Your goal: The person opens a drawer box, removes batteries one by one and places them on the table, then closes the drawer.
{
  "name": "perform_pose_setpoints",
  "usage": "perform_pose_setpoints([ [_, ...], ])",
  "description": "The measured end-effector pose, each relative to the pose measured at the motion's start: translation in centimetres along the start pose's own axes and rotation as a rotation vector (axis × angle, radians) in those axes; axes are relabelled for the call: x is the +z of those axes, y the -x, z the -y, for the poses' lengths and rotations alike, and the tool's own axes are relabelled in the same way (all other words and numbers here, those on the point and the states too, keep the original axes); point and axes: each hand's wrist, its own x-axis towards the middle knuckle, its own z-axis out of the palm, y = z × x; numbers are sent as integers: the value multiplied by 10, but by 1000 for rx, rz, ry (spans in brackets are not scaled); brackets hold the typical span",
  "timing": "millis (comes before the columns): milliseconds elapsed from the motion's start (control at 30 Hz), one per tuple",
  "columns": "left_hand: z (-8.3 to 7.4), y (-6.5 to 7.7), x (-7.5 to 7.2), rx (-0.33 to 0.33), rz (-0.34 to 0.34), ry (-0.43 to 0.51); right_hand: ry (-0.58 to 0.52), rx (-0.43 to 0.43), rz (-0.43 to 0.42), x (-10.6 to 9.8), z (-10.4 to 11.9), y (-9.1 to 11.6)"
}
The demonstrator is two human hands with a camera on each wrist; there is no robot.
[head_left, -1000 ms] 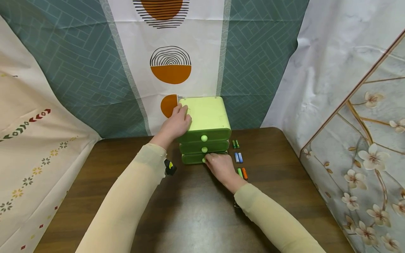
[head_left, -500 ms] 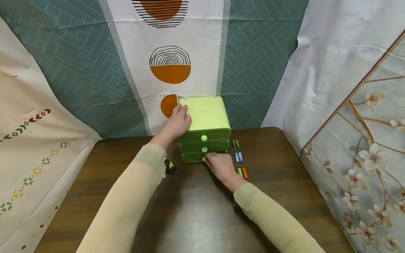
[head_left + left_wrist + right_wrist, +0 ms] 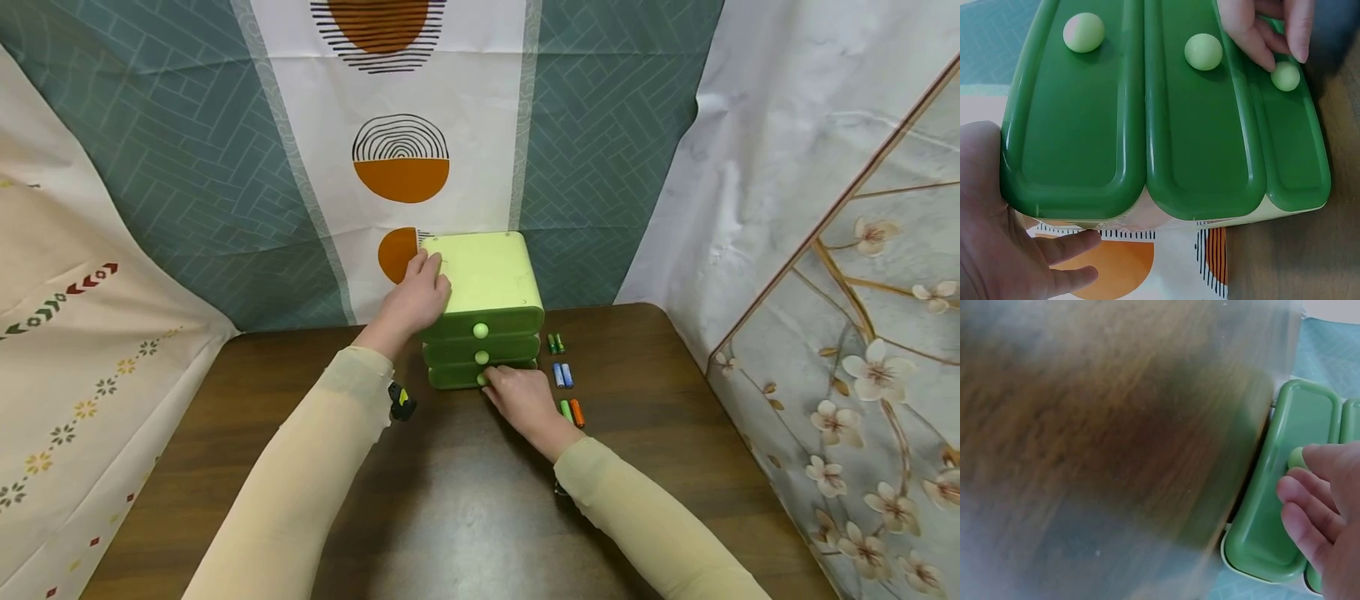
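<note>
A small cabinet with a pale yellow-green top (image 3: 483,271) and three green drawers stands at the table's back. My left hand (image 3: 414,297) rests on the left edge of its top, fingers extended; the left wrist view shows this hand (image 3: 997,237) along the cabinet's side. With my right hand (image 3: 521,398) I pinch the round knob (image 3: 1285,76) of the bottom drawer (image 3: 1297,144). The right wrist view shows the thumb and fingers (image 3: 1310,531) around that knob (image 3: 1296,459). Above it are the middle knob (image 3: 1203,52) and the top knob (image 3: 1084,32).
Pairs of batteries lie right of the cabinet: small green ones (image 3: 556,343), blue ones (image 3: 562,375), then a light green one (image 3: 566,411) beside an orange one (image 3: 577,412). The brown table (image 3: 465,508) stretches in front. Patterned cloths (image 3: 600,150) hang behind and at both sides.
The bottom drawer has slid slightly inward, and my right hand has moved with its knob. My left hand has stayed on the cabinet top. The head view has shifted slightly.
</note>
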Motion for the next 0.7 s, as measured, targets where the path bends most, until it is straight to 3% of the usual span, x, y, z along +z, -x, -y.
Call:
perform_pose_setpoints([
  [367,9,1,-2,17,-23,-11,25,-14,33,-16,3,0],
  [700,7,8,-2,50,-89,-108,21,6,68,-37,-2,5],
])
